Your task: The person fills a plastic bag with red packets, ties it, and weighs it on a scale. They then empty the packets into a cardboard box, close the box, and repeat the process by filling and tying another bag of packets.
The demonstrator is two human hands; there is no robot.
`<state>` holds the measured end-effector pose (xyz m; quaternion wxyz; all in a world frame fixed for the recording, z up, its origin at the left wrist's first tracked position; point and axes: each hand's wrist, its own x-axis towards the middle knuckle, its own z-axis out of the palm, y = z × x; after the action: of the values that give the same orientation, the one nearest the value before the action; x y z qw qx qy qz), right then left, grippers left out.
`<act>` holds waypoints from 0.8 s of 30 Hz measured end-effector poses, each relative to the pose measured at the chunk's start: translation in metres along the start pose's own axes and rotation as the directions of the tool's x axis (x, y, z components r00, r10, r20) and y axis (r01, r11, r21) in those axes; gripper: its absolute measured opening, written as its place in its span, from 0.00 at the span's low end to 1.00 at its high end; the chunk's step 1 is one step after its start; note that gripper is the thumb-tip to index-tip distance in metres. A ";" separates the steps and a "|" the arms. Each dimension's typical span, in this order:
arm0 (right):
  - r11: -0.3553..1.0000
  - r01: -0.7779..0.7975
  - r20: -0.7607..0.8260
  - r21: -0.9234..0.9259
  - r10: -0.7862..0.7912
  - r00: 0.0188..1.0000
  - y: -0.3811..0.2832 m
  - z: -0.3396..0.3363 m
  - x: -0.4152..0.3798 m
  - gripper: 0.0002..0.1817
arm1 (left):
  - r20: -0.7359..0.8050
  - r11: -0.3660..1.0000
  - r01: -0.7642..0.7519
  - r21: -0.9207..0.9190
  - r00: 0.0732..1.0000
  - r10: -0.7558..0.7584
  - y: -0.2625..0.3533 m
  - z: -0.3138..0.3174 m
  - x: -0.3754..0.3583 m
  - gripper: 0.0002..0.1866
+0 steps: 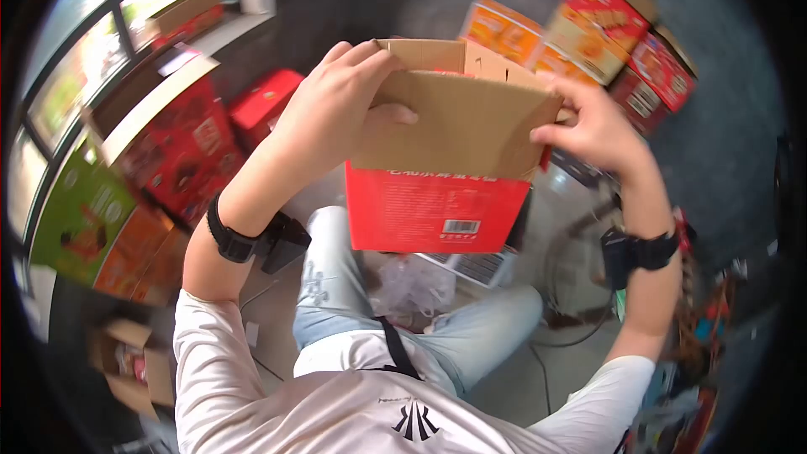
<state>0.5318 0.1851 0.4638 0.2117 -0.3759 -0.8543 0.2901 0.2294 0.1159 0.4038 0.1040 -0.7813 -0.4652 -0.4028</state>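
Note:
I hold a red cardboard box [437, 202] up in front of me, above my knees. Its brown flaps [458, 122] stand open at the top. My left hand [336, 105] grips the left flap, thumb on the near side and fingers curled over its upper edge. My right hand [593, 130] pinches the right corner of the flap. A barcode label shows on the red side facing me. Both wrists wear black bands with small devices.
Red and green printed cartons [160, 151] are stacked at the left by a window. More red and orange cartons [605, 25] are piled at the back right. A crumpled plastic bag [412, 286] and cables lie on the floor between my legs.

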 end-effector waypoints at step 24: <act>0.349 -0.758 -0.403 -0.552 0.684 0.608 0.069 -0.144 -0.350 0.21 | 0.069 0.589 -0.031 -0.808 0.987 0.146 0.339 0.305 0.029 0.21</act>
<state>0.8713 0.0036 0.4748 -0.0474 -0.7755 -0.6296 0.0010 0.6738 0.1130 0.2979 -0.2695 -0.7903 -0.1996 -0.5127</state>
